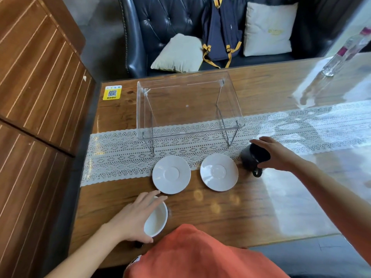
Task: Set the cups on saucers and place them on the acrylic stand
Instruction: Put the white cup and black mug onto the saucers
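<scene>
Nearest, the left hand [133, 218] curls over the rim of a white cup [156, 218] that stands on the wooden bench [220, 209], thumb and fingers closed around it. Just beyond lie two white saucers [171, 174] [219, 172] side by side (both bare). To their right, the right hand [275, 153] grips a black cup [253, 157], tilted, handle toward the person. Farther back, the clear stand [188, 103] straddles a lace runner [120, 155].
</scene>
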Demonstrator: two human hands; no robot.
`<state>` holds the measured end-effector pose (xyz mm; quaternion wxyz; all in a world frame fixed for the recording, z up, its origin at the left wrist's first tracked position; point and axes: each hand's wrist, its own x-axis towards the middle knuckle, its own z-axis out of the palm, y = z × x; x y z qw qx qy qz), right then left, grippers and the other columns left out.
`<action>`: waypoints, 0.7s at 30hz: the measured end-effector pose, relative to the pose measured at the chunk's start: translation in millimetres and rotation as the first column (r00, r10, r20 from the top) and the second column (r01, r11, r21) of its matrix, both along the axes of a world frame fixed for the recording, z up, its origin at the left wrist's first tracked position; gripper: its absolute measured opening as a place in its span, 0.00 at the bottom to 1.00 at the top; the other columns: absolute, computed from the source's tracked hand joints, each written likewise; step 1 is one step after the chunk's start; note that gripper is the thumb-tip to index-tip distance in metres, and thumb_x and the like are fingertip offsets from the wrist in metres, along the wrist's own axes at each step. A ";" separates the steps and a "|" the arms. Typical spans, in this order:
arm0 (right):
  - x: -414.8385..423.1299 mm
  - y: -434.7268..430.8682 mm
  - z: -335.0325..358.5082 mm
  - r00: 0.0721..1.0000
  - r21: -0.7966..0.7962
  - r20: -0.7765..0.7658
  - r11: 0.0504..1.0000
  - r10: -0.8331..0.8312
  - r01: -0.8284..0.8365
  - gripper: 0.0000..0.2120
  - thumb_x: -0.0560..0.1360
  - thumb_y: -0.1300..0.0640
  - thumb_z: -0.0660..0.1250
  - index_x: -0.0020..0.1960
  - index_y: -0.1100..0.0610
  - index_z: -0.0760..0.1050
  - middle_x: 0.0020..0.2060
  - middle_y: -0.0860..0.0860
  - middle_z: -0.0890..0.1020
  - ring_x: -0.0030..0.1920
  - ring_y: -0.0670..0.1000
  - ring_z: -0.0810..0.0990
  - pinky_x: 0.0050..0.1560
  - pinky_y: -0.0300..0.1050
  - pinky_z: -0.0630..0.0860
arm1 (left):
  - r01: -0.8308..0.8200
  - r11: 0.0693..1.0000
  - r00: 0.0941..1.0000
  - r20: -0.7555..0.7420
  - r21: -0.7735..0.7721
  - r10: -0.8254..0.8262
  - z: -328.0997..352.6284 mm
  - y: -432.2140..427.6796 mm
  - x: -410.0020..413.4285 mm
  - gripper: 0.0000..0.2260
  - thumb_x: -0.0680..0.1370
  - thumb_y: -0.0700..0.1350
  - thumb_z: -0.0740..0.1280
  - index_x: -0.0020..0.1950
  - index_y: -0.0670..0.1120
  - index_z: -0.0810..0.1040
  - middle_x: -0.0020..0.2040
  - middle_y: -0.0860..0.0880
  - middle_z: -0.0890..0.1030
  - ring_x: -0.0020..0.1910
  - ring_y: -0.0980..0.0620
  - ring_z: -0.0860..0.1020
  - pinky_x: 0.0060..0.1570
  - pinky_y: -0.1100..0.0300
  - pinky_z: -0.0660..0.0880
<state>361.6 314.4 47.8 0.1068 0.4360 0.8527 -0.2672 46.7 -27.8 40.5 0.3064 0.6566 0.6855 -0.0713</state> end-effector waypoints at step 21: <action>-54.9 -63.6 37.6 0.981 0.007 -0.118 0.988 0.157 -0.157 0.36 0.61 0.50 0.75 0.67 0.43 0.68 0.66 0.49 0.69 0.63 0.55 0.72 0.55 0.53 0.77 | -0.266 0.937 0.961 -0.017 0.225 0.276 17.8 104.8 8.5 0.47 0.56 0.65 0.68 0.70 0.58 0.52 0.66 0.56 0.61 0.66 0.52 0.62 0.47 0.50 0.75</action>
